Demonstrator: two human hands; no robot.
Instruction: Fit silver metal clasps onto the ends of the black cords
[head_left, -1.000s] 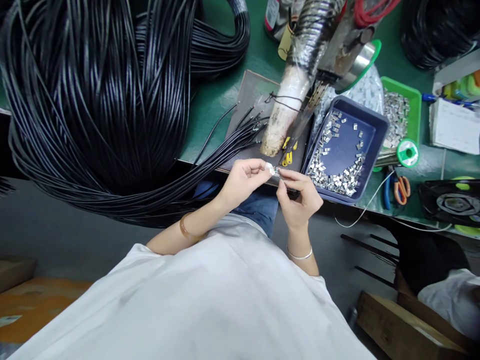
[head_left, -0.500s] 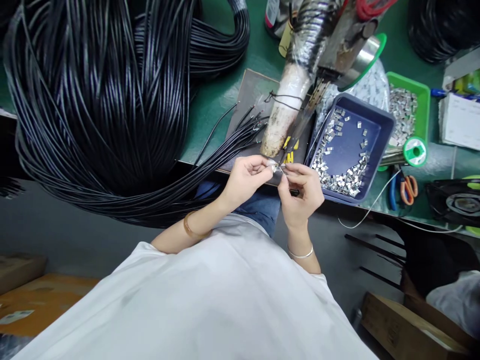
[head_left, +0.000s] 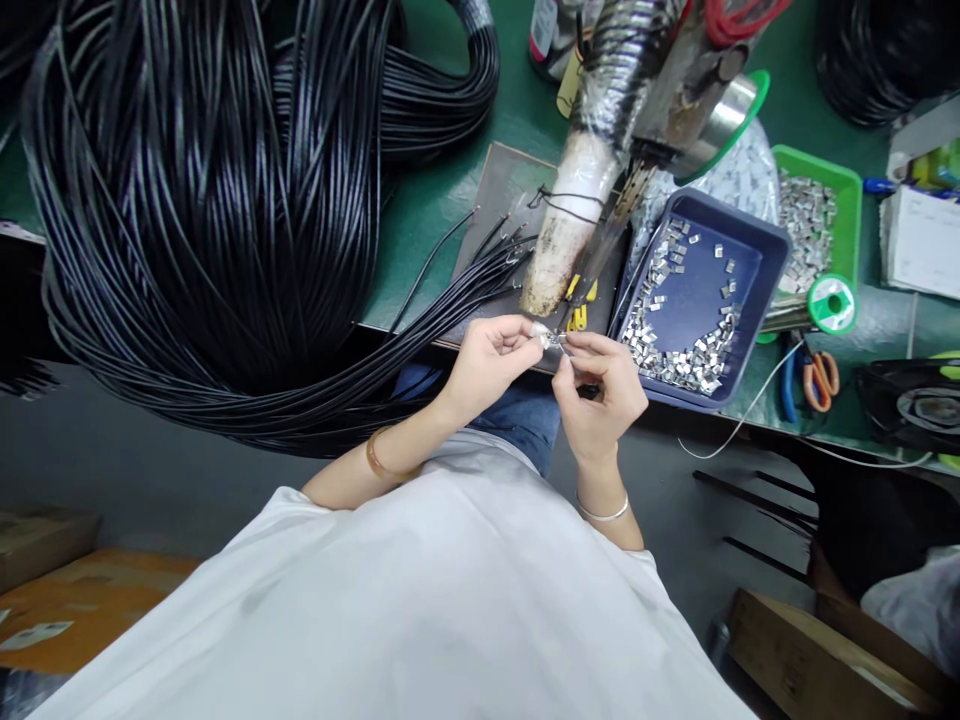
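Note:
My left hand [head_left: 491, 358] is closed in a pinch, its thumb and forefinger on a small silver metal connector [head_left: 553, 340] at the table's front edge. From the other side my right hand [head_left: 602, 388] meets it, fingertips pinched at the same spot. How much of the connector each hand holds is too small to tell. Just beyond the fingers stand a soldering iron with yellow parts [head_left: 577, 315] and the stained white end of a wrapped hose [head_left: 553, 265]. Many black cables [head_left: 450, 305] with stripped ends lie left of my hands on a grey board [head_left: 487, 200].
Right of my hands sits a dark blue tray [head_left: 686, 290] of small silver metal shells. Beyond it are a green tray [head_left: 844, 225] with similar pieces, a solder spool [head_left: 831, 303] and orange-handled pliers [head_left: 819, 380]. A big black cable bundle [head_left: 210, 200] fills the left side.
The right fingertips have shifted slightly around the small connector. The left hand keeps its pinch almost in place, and the view has moved a little.

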